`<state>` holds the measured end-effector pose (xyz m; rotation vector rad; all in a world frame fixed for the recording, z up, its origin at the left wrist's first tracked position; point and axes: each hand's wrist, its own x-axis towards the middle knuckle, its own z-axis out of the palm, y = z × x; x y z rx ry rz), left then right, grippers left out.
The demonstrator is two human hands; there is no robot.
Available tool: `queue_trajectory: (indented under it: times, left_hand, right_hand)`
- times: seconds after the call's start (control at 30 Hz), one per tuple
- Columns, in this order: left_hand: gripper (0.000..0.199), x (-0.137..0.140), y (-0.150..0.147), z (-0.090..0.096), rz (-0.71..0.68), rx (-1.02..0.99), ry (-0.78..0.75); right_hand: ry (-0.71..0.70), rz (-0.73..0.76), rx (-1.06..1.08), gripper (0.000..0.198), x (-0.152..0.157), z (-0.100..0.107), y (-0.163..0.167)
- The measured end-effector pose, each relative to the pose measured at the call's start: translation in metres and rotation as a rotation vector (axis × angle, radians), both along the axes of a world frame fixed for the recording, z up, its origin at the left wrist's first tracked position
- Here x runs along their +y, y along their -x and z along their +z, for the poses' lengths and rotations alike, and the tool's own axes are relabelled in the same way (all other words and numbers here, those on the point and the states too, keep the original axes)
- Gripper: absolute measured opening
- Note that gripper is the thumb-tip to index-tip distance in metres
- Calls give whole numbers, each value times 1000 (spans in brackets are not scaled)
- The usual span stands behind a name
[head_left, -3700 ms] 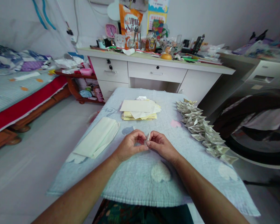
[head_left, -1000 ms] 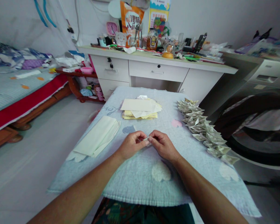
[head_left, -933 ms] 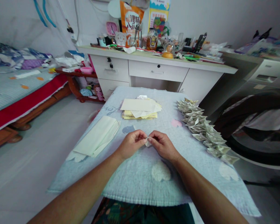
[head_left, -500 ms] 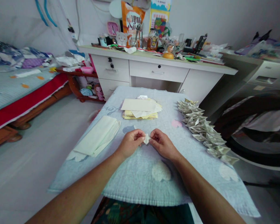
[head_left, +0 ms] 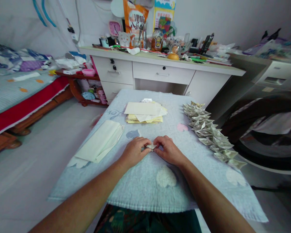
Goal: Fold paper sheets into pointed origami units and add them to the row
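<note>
Bed: wooden-framed bed (head_left: pixel 24 82) with a pale-blue cover and red side trim, left of the table

Desk: white desk (head_left: pixel 145 69) beyond the table's far edge, its drawers closed, their contents hidden

Washing machine: silver-grey front-loading washing machine (head_left: pixel 264 71) right of the table, dark brown cloth (head_left: pixel 242 111) and paler cloth seen at its round door

Table: square table (head_left: pixel 135 194) under a pale-blue printed cloth, directly before the person

Stand: reddish-brown wooden stand (head_left: pixel 74 89) beyond the table's left side, a pink plastic bowl (head_left: pixel 89 72) on top, a light-blue item and a pink bottle-like item on the shelf below

Boat shapes: long row of greyish folded-paper boat shapes (head_left: pixel 210 134) along the table's right side

Folded sheets: pale-green folded paper sheets (head_left: pixel 99 142) on the table's left side

Stack: cream and yellow paper stack (head_left: pixel 144 110) toward the table's far edge

Bag: upright orange printed bag (head_left: pixel 137 21) beyond the table, on the desk

Left hand: fingers curled, thumb and forefinger pinching one end of the paper piece, over the table's middle (head_left: pixel 137 150)

Right hand: likewise curled, fingertips closed on the other end (head_left: pixel 168 150)

Jar: clear glass jar (head_left: pixel 157 40) with amber contents, beyond the table

Paper piece: small whitish folded paper piece (head_left: pixel 151 147) between both hands, at the table's middle
</note>
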<state>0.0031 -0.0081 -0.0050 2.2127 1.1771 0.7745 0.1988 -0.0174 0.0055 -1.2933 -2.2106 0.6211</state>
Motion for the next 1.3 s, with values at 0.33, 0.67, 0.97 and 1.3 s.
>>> queue_trajectory:
  times: [0.33,0.67,0.97,1.3]
  left_hand:
    - [8,3,3,-8,-108,95,-136]
    - [16,3,4,-9,-148,92,-178]
    - [9,3,4,-8,-32,79,-133]
    - [7,3,4,-8,-41,115,-145]
  right_hand:
    - [-109,22,-94,15,0,-6,1]
    - [-192,142,-146,10,2,-9,0]
    - [-161,103,-190,15,1,-6,4]
    - [-142,88,-156,18,-4,-7,5]
